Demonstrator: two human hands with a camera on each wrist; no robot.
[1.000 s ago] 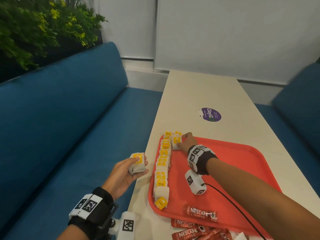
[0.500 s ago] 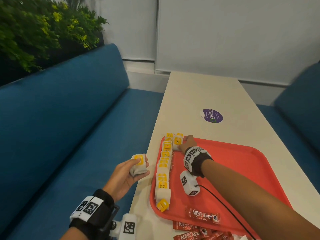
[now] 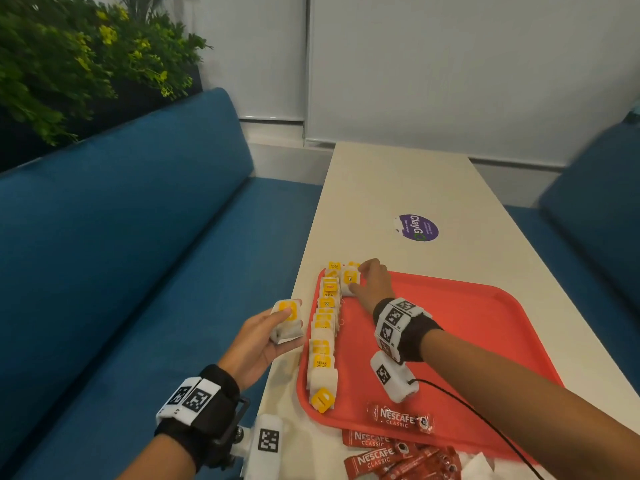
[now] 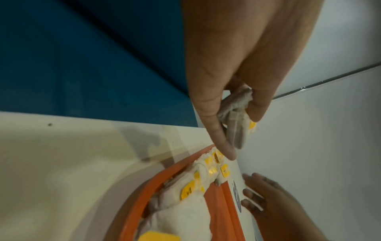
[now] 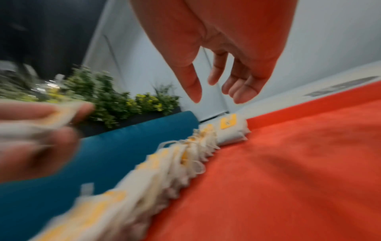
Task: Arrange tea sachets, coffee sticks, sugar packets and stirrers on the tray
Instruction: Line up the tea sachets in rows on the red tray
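A red tray (image 3: 467,323) lies on the white table (image 3: 398,181). A row of tea sachets (image 3: 325,337) with yellow tags runs along its left edge. My left hand (image 3: 277,327) hovers at the table's left edge and grips a small stack of tea sachets (image 3: 289,317); in the left wrist view the stack (image 4: 235,114) is pinched between thumb and fingers. My right hand (image 3: 370,282) is at the tray's far left corner. In the right wrist view this hand (image 5: 214,97) is open and empty just above the end sachet (image 5: 230,128).
One Nescafe coffee stick (image 3: 398,415) lies on the tray's near edge, and several more (image 3: 381,455) lie on the table in front of it. A purple sticker (image 3: 418,227) marks the table farther out. Blue benches (image 3: 121,254) flank both sides; a plant (image 3: 69,64) stands back left.
My right hand has stayed at the tray's far left corner, by the end sachet. My left hand keeps its stack beside the tray.
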